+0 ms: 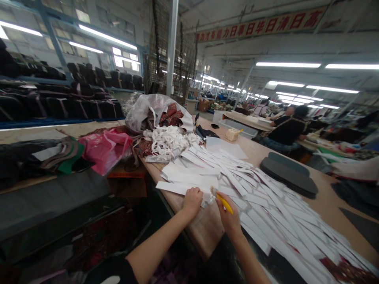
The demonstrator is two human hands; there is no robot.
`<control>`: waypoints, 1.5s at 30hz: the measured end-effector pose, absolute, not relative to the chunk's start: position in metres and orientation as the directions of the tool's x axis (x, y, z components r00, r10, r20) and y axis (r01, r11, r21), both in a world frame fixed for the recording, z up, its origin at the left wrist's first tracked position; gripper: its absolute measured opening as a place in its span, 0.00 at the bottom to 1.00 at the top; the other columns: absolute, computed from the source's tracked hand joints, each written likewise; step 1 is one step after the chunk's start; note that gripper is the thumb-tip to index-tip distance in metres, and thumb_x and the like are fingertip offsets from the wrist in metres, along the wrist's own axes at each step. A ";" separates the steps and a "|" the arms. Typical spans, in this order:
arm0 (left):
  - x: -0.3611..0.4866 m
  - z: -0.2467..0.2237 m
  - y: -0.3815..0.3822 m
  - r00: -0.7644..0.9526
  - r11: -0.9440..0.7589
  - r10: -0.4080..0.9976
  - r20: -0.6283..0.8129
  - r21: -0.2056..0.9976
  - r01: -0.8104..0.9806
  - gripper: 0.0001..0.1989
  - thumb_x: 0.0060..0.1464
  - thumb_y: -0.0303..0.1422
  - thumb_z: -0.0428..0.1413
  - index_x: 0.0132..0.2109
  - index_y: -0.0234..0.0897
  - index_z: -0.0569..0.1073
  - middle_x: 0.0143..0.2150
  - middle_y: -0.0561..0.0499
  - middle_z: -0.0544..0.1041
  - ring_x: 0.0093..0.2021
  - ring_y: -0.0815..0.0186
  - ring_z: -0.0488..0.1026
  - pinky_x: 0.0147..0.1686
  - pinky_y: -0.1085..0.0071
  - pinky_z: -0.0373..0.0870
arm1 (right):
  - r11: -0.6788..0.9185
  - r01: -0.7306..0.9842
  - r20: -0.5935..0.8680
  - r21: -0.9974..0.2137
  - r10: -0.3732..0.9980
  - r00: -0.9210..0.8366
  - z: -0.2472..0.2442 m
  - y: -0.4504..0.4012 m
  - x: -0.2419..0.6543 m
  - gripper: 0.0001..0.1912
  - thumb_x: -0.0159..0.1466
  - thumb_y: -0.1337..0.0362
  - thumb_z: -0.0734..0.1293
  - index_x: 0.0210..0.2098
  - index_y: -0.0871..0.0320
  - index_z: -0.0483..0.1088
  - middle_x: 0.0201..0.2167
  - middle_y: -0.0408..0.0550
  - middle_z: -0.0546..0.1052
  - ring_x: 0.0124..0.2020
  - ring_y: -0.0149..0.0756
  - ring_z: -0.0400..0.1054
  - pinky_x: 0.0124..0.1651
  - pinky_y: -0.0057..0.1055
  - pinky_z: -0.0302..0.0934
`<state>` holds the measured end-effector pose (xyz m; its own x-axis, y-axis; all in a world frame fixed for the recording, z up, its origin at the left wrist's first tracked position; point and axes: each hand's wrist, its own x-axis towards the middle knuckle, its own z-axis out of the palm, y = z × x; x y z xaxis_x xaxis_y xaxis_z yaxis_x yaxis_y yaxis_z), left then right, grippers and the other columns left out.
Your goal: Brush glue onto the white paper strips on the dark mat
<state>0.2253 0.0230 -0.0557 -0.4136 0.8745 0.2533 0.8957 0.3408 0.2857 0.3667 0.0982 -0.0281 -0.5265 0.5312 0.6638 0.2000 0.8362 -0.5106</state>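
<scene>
My left hand (193, 202) is closed on the right part of a white strip (173, 187), which lies at the near edge of the wooden table (204, 232). Just right of it, my right hand (229, 215) is wrapped round the yellow handle of a tool (225, 203). The tool's head, near small crumpled white bits, is too blurred to make out. Many long white strips (266, 201) lie overlapping beyond and to the right of my hands.
Behind the strips are a heap of white scraps (171, 140) and a clear plastic bag (139, 114). Dark oval pads (287, 177) lie at the right, a pink bag (105, 146) at the left. A person (286, 130) sits farther back.
</scene>
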 end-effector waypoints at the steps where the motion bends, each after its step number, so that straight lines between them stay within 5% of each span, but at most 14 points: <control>1: 0.224 -0.056 0.021 -0.405 0.338 0.880 0.250 0.270 0.902 0.11 0.58 0.28 0.44 0.39 0.34 0.72 0.41 0.45 0.71 0.44 0.59 0.65 0.43 0.63 0.61 | 0.837 0.190 0.662 -0.514 0.528 -0.532 -0.027 0.098 0.366 0.15 0.63 0.58 0.59 0.44 0.57 0.69 0.40 0.52 0.76 0.42 0.37 0.69 0.45 0.36 0.65; 5: 0.223 -0.059 0.014 -0.343 0.294 0.910 0.234 0.220 0.930 0.12 0.58 0.25 0.44 0.38 0.34 0.71 0.40 0.44 0.70 0.43 0.59 0.65 0.41 0.63 0.63 | 0.833 0.186 0.535 -0.520 0.488 -0.690 -0.018 0.101 0.357 0.13 0.62 0.58 0.59 0.41 0.57 0.69 0.38 0.48 0.77 0.40 0.35 0.70 0.44 0.31 0.64; 10: 0.221 -0.059 0.013 -0.242 0.206 0.947 0.211 0.182 0.962 0.11 0.57 0.23 0.44 0.38 0.33 0.71 0.40 0.42 0.70 0.44 0.59 0.65 0.40 0.63 0.64 | 0.786 0.496 0.369 -0.369 0.614 -0.698 -0.001 0.114 0.354 0.16 0.63 0.56 0.55 0.36 0.57 0.70 0.29 0.47 0.76 0.32 0.37 0.71 0.36 0.32 0.61; 16: 0.212 -0.058 0.012 -0.144 0.114 0.975 0.172 0.175 0.978 0.11 0.56 0.23 0.44 0.37 0.31 0.72 0.39 0.41 0.70 0.44 0.58 0.64 0.40 0.64 0.64 | 0.789 0.473 0.273 -0.392 0.591 -0.759 0.007 0.111 0.352 0.14 0.63 0.57 0.56 0.39 0.55 0.69 0.30 0.46 0.77 0.31 0.35 0.71 0.35 0.29 0.60; 21: 0.204 -0.052 0.011 -0.132 0.099 0.980 0.150 0.210 0.973 0.12 0.55 0.21 0.44 0.37 0.31 0.72 0.39 0.42 0.70 0.44 0.60 0.65 0.41 0.66 0.64 | 0.797 0.474 0.433 -0.376 0.603 -0.670 0.005 0.106 0.358 0.18 0.63 0.56 0.55 0.42 0.58 0.69 0.34 0.50 0.77 0.36 0.38 0.70 0.38 0.32 0.60; 25: 0.196 -0.051 0.014 -0.166 0.120 0.974 0.155 0.268 0.956 0.12 0.54 0.21 0.44 0.37 0.31 0.71 0.40 0.42 0.71 0.45 0.61 0.66 0.43 0.67 0.64 | 0.771 0.461 0.389 -0.439 0.626 -0.676 -0.013 0.093 0.360 0.18 0.64 0.60 0.54 0.50 0.56 0.65 0.25 0.45 0.76 0.27 0.36 0.69 0.31 0.30 0.60; 30: 0.188 -0.052 0.022 -0.291 0.214 0.942 0.165 0.372 0.903 0.10 0.54 0.23 0.46 0.36 0.33 0.71 0.39 0.45 0.72 0.42 0.63 0.68 0.43 0.69 0.64 | 0.887 0.383 0.501 -0.258 0.462 -0.732 -0.050 0.078 0.343 0.18 0.60 0.71 0.54 0.48 0.58 0.65 0.34 0.49 0.76 0.35 0.37 0.69 0.40 0.31 0.60; 36: 0.168 -0.047 0.016 -0.495 0.355 0.848 0.191 0.489 0.797 0.10 0.55 0.28 0.45 0.38 0.35 0.71 0.37 0.50 0.74 0.38 0.67 0.70 0.38 0.72 0.65 | 0.842 0.539 0.348 -0.018 0.511 -0.786 -0.063 0.067 0.321 0.18 0.64 0.74 0.49 0.43 0.60 0.66 0.26 0.51 0.75 0.29 0.38 0.69 0.39 0.35 0.57; 42: 0.116 -0.019 -0.012 -0.563 0.406 0.793 0.234 0.486 0.774 0.16 0.58 0.28 0.38 0.45 0.31 0.68 0.42 0.43 0.73 0.43 0.64 0.69 0.42 0.68 0.64 | 0.831 0.556 0.304 -0.033 0.538 -0.786 -0.061 0.063 0.317 0.15 0.64 0.73 0.51 0.43 0.59 0.65 0.27 0.51 0.75 0.30 0.39 0.70 0.38 0.33 0.54; 45: 0.125 -0.014 -0.016 -0.433 0.296 0.867 0.248 0.444 0.846 0.12 0.56 0.29 0.46 0.46 0.36 0.68 0.44 0.47 0.73 0.45 0.65 0.69 0.45 0.68 0.63 | 0.828 0.556 0.295 -0.073 0.550 -0.781 -0.062 0.062 0.317 0.15 0.64 0.73 0.51 0.45 0.60 0.64 0.27 0.52 0.76 0.30 0.39 0.70 0.37 0.32 0.54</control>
<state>0.1255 -0.0165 -0.0142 -0.4333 0.8666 0.2477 0.8459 0.2961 0.4436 0.3165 0.0625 -0.0620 -0.7810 0.5503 0.2953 0.5557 0.8282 -0.0735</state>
